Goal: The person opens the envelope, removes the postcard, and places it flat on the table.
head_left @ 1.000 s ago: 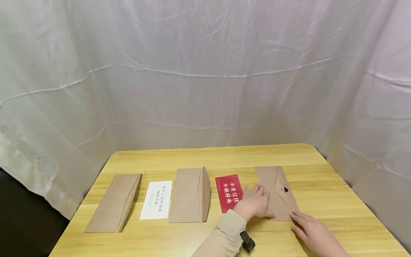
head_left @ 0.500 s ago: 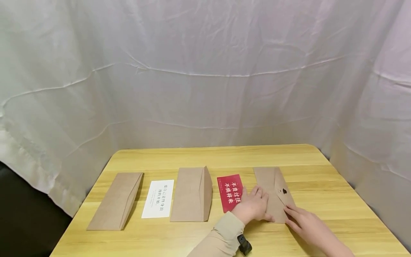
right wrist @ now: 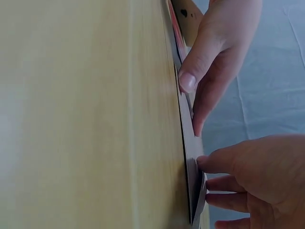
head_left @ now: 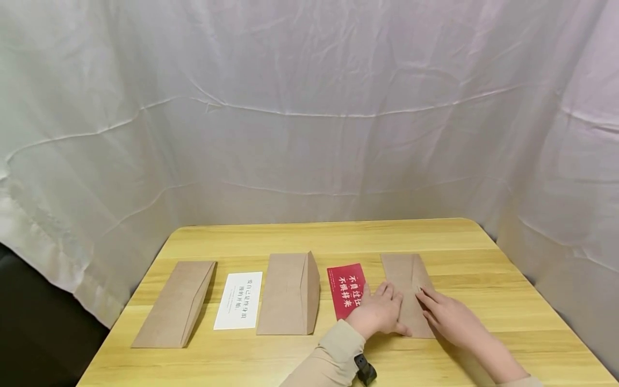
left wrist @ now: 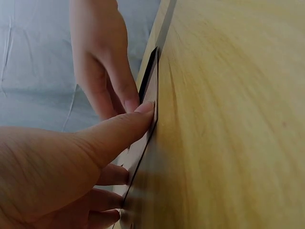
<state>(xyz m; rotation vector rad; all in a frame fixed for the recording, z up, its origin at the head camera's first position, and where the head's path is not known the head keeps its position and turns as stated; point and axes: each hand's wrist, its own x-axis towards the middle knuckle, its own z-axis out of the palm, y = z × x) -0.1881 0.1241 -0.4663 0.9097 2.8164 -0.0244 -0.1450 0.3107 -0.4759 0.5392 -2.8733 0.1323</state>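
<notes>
A brown paper envelope (head_left: 403, 271) lies on the table at the right, its pointed flap along the right side. My left hand (head_left: 379, 314), fingers spread, holds it down at its left and near edges; the fingers also overlap the red card (head_left: 346, 287) beside it. My right hand (head_left: 450, 320) is at the envelope's flap. In the right wrist view the flap (right wrist: 201, 193) stands slightly raised, pinched between the thumb and fingers of the right hand (right wrist: 252, 179). The right fingers cover the flap's tip in the head view.
Further left lie a second brown envelope (head_left: 285, 295) with its flap partly raised, a white printed card (head_left: 238, 301), and a third brown envelope (head_left: 169, 306). All are on a wooden table (head_left: 232, 360). A pale curtain (head_left: 309, 161) hangs behind it.
My right hand has moved leftward and slightly away from me, from the envelope's lower right corner to the flap's tip, now covering the dark mark. The left hand stays nearly in place.
</notes>
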